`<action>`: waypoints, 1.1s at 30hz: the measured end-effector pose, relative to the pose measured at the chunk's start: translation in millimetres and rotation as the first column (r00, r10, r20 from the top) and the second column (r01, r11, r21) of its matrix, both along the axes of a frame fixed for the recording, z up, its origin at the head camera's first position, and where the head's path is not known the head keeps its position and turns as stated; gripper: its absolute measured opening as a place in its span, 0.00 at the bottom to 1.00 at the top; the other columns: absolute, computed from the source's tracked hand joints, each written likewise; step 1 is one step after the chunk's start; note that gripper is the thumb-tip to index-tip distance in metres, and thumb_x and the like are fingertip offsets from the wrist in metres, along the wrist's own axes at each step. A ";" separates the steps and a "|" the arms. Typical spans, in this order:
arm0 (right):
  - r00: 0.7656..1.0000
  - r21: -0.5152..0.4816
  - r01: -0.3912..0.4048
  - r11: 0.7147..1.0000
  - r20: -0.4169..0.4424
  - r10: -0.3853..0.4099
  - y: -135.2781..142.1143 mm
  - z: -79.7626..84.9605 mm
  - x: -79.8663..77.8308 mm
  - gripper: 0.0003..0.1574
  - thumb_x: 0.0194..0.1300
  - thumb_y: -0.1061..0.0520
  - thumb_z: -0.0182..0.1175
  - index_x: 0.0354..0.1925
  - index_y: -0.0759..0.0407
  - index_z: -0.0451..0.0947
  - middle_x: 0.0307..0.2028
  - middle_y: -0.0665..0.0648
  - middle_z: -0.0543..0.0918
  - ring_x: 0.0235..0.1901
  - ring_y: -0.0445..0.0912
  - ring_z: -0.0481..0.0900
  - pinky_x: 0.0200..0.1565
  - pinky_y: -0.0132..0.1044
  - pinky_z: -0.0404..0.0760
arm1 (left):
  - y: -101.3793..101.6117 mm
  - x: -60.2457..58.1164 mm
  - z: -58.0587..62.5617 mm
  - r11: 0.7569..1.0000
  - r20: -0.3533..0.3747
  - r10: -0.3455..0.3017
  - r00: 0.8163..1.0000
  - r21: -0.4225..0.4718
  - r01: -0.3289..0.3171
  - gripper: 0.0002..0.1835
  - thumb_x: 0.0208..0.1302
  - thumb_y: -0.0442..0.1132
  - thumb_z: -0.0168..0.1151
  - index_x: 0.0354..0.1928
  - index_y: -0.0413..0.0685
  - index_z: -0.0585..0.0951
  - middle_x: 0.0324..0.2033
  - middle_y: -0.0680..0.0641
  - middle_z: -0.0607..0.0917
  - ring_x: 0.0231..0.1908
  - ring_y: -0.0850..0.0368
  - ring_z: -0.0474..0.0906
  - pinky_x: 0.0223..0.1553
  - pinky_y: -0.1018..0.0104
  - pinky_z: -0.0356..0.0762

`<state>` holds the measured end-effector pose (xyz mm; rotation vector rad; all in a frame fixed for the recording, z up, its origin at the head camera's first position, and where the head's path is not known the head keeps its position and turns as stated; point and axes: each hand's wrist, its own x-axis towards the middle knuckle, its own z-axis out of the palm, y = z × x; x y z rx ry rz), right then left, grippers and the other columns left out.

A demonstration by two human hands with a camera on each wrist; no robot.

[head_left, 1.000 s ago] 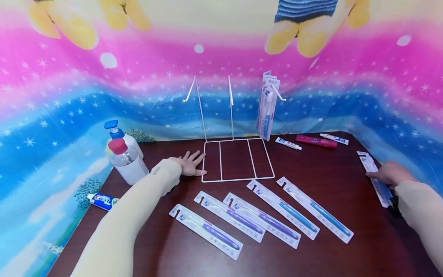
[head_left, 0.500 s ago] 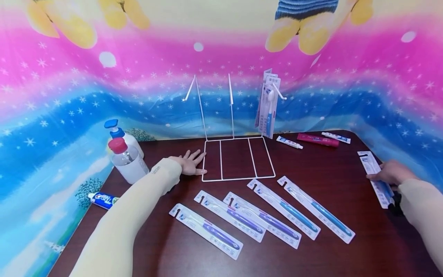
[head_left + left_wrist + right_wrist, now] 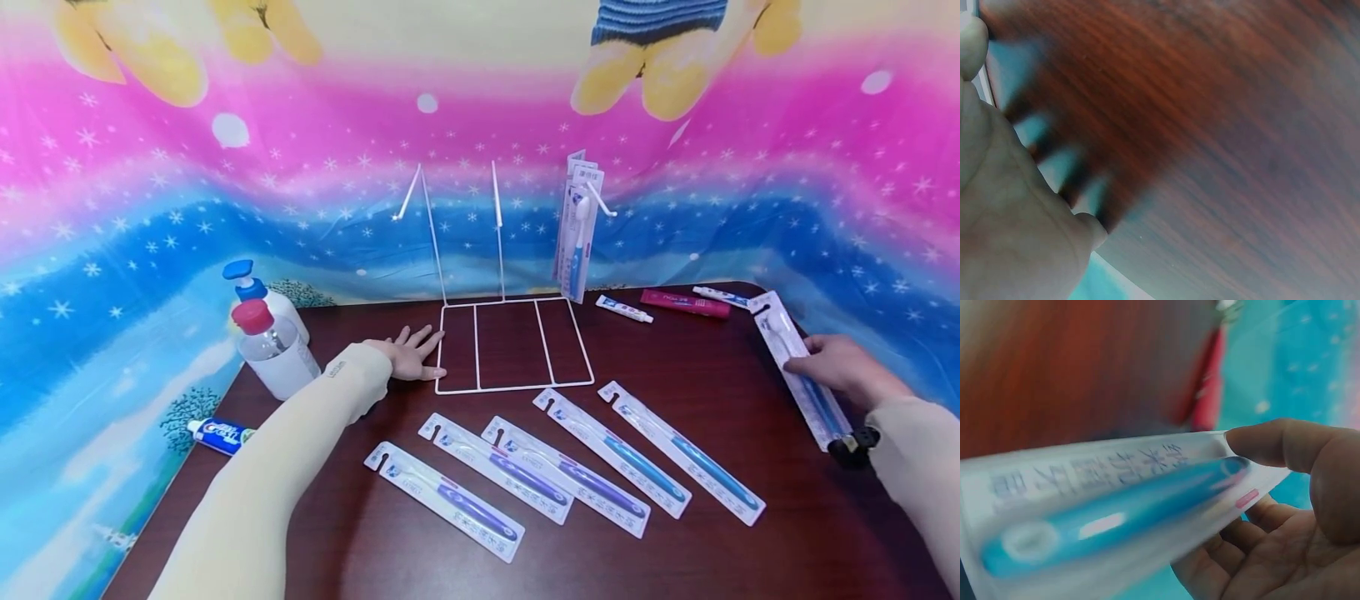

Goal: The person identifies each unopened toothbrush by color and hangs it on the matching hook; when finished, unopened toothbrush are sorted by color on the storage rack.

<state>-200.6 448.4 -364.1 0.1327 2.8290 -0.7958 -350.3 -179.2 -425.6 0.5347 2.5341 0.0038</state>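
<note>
My right hand [image 3: 847, 367] grips a packaged toothbrush [image 3: 787, 350] with a blue handle at the table's right side. In the right wrist view the thumb [image 3: 1266, 445] lies on one face of the pack and the fingers are behind it. My left hand [image 3: 411, 357] lies with spread fingers at the left edge of a white wire rack [image 3: 517, 388], touching its base. Several packaged toothbrushes hang on the rack's right hook [image 3: 603, 204]. In front of the rack lie packaged toothbrushes with purple handles [image 3: 472, 508] and with blue handles [image 3: 697, 467].
A red-capped bottle [image 3: 281, 362] and a blue-topped pump bottle [image 3: 288, 312] stand at the left, near a blue toothpaste tube [image 3: 219, 436]. Small white tubes [image 3: 625, 309] and a red tube [image 3: 686, 303] lie at the back right. A printed cloth [image 3: 337, 233] surrounds the table.
My right hand has lifted the packaged toothbrush off the table at the right and tilted it, its top end moving up and left. The left hand stays in place.
</note>
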 end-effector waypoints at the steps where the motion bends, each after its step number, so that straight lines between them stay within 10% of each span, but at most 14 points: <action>1: 1.000 -0.007 0.001 1.000 -0.022 -0.001 -6.0 3.1 0.2 0.33 0.61 0.48 0.57 0.49 0.76 0.65 0.38 0.72 0.74 0.32 0.54 0.75 0.31 0.42 0.75 | -0.5 -0.6 -0.8 1.000 -0.001 -0.004 1.000 0.008 0.004 0.48 0.56 0.74 0.40 0.70 0.68 0.31 0.70 0.53 0.30 0.67 0.41 0.25 0.62 0.40 0.35; 13: 0.985 -0.043 0.004 0.999 -0.172 -0.011 -92.1 53.8 11.7 0.44 0.62 0.34 0.52 0.58 0.69 0.62 0.48 0.75 0.72 0.39 0.58 0.76 0.33 0.47 0.78 | -0.8 -2.2 -2.3 1.000 0.000 0.000 1.000 0.006 0.000 0.49 0.54 0.75 0.39 0.70 0.69 0.31 0.70 0.54 0.29 0.67 0.43 0.25 0.63 0.41 0.34; 33: 0.875 -0.260 -0.147 0.954 -0.484 0.003 -215.8 91.7 17.4 0.33 0.64 0.44 0.55 0.62 0.58 0.66 0.53 0.63 0.75 0.49 0.59 0.76 0.44 0.60 0.72 | -2.1 -8.3 -9.8 1.000 0.001 0.008 1.000 0.000 -0.008 0.48 0.53 0.75 0.41 0.68 0.75 0.29 0.69 0.57 0.28 0.67 0.44 0.23 0.63 0.42 0.35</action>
